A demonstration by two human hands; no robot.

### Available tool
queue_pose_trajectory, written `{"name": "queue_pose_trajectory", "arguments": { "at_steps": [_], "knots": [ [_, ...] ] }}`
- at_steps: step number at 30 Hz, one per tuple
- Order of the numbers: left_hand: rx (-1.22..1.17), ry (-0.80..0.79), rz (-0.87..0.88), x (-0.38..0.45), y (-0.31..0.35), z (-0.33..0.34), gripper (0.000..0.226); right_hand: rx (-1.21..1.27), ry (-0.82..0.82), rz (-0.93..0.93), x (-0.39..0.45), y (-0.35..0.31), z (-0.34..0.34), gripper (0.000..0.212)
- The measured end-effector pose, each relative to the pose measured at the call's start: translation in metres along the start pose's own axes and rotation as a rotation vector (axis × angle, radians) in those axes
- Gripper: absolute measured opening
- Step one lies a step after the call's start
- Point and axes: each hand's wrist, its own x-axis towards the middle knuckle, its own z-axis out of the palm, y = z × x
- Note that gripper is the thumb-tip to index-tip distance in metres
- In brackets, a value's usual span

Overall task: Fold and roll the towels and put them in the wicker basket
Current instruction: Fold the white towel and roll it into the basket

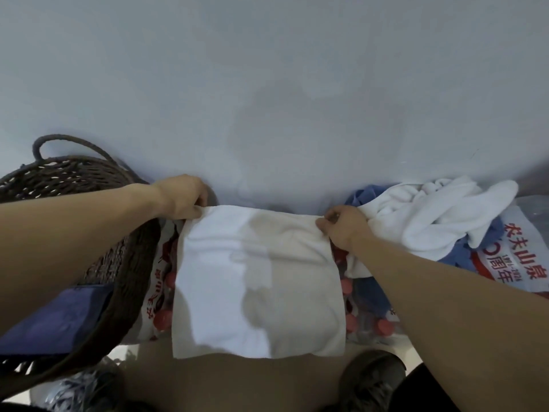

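Nearest the camera, two shoes show at the bottom edge, one grey shoe (372, 379) to the right and a paler one (86, 388) to the left. Above them one white towel (258, 281) lies spread flat over a shrink-wrapped pack of red-capped bottles (356, 310). The left hand (182, 197) pinches the towel's far left corner and the right hand (341, 230) pinches its far right corner, fingers closed on the cloth. To the left stands one dark wicker basket (124, 263) with a rope handle; a dark blue folded cloth (56, 319) lies in it. To the right, one heap of white towels (430, 215) rests on blue fabric (368, 194) and a printed plastic pack (523, 263), against a pale wall (267, 84).
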Motion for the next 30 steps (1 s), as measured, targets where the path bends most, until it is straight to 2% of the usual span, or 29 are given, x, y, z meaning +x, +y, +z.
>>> {"name": "queue_pose_trajectory", "arguments": {
  "at_steps": [2,4,8,13,16,20,22,23,25,27,29,30],
  "knots": [
    [-0.01,0.01,0.01,-0.003,0.001,-0.002,0.007,0.032,0.014,-0.011,-0.001,-0.003,-0.002,0.024],
    [-0.028,-0.031,0.002,-0.007,0.005,-0.005,0.015,0.052,0.018,-0.003,-0.002,-0.008,-0.005,0.023],
    [-0.14,-0.085,-0.014,-0.014,0.01,-0.011,0.02,0.212,-0.065,0.007,-0.011,-0.014,-0.014,0.045],
    [-0.278,-0.152,-0.028,-0.025,0.008,-0.021,0.023,0.351,-0.129,-0.017,-0.023,-0.018,-0.036,0.052],
    [-0.327,-0.225,-0.065,-0.029,0.006,-0.026,0.022,0.436,-0.188,0.024,-0.029,-0.01,-0.048,0.038],
    [-0.505,-0.284,-0.077,-0.036,0.006,-0.03,0.023,0.357,-0.173,0.091,-0.034,0.003,-0.056,0.018],
    [-0.676,-0.269,-0.112,-0.036,0.007,-0.029,0.027,0.343,-0.134,0.119,-0.031,0.005,-0.055,0.019],
    [-0.776,-0.251,-0.136,-0.036,0.008,-0.027,0.028,0.277,-0.116,0.131,-0.028,0.005,-0.054,0.02],
    [-0.946,-0.215,-0.151,-0.035,0.011,-0.025,0.026,-0.022,-0.076,0.138,-0.025,-0.004,-0.051,0.023],
    [-1.02,-0.165,-0.129,-0.035,0.017,-0.024,0.022,-0.176,0.011,0.016,-0.024,-0.026,-0.049,0.024],
    [-1.067,-0.103,-0.102,-0.037,0.024,-0.025,0.021,-0.12,0.0,-0.165,-0.023,-0.051,-0.043,0.024],
    [-1.101,-0.083,-0.093,-0.039,0.028,-0.026,0.02,-0.064,-0.063,-0.271,-0.026,-0.068,-0.041,0.028]
  ]
}}
